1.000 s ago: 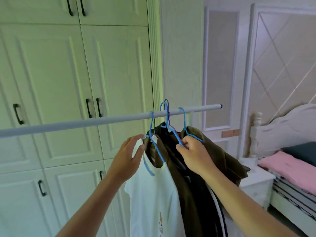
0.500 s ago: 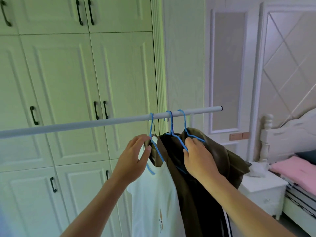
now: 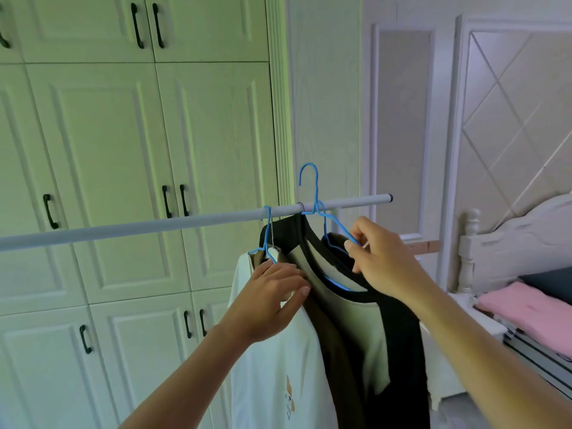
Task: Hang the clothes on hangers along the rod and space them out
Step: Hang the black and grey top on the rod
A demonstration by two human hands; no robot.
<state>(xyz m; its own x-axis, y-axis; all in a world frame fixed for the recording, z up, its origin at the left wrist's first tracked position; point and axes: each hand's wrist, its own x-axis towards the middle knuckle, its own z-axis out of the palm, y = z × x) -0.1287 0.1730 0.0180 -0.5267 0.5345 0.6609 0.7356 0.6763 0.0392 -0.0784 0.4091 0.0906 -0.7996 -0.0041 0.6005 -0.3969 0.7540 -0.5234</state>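
A grey rod crosses the view, ending at the right. A white T-shirt hangs from it on a blue hanger. My left hand grips that hanger's shoulder at the shirt's neck, fingers lying over a brown garment beside it. My right hand pinches the wire of a second blue hanger carrying a black-and-cream garment. This hanger's hook stands above the rod, off it. Behind it, a third blue hook loops the rod.
White wardrobe doors with black handles stand behind the rod. A bed with a pink blanket and a white bedpost lie at the right. The rod's left stretch carries no hangers.
My right hand has raised the black-and-cream garment's hanger, so its hook now stands above the rod. My left hand has slid lower onto the white T-shirt's neck.
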